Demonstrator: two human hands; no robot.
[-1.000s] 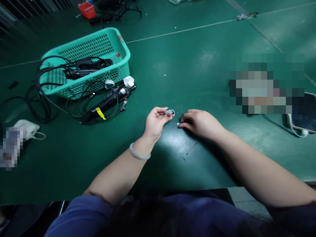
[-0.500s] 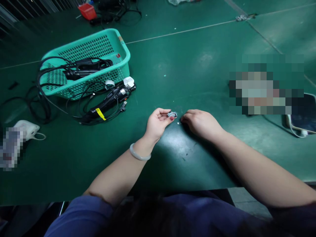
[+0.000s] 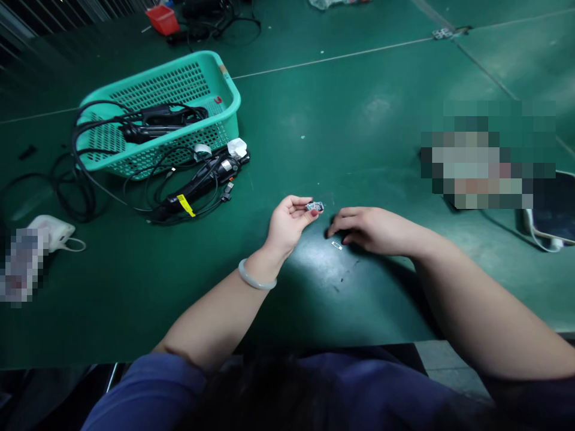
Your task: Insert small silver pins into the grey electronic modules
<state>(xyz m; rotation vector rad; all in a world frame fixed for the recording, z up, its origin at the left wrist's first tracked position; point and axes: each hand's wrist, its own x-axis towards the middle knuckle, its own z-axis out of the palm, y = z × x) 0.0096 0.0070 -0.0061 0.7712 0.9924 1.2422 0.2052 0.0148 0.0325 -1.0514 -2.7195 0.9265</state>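
Between thumb and fingers of my left hand [image 3: 287, 221] is a small silvery-blue part with fine dark detail [image 3: 315, 207]. It looks like a little circuit board, but it is too small to name surely. A tiny white rectangular frame-like piece [image 3: 336, 245] lies on the green table just left of my right thumb. My right hand [image 3: 366, 228] is low over the table beside that piece, palm down. Its fingers are bent and apart, and nothing shows in them.
At the left stands a green plastic basket [image 3: 231, 99] holding a black corded device [image 3: 153, 123]. Another black corded device with a yellow tag [image 3: 197, 185] lies before it. A white charger-like block [image 3: 54, 232] sits far left, a phone [image 3: 552, 203] far right. A red bin [image 3: 162, 21] is behind.
My right hand has moved slightly nearer to me and its fingers have spread. The white piece, partly covered before, now shows whole and lies closer to me. My left hand keeps its hold.
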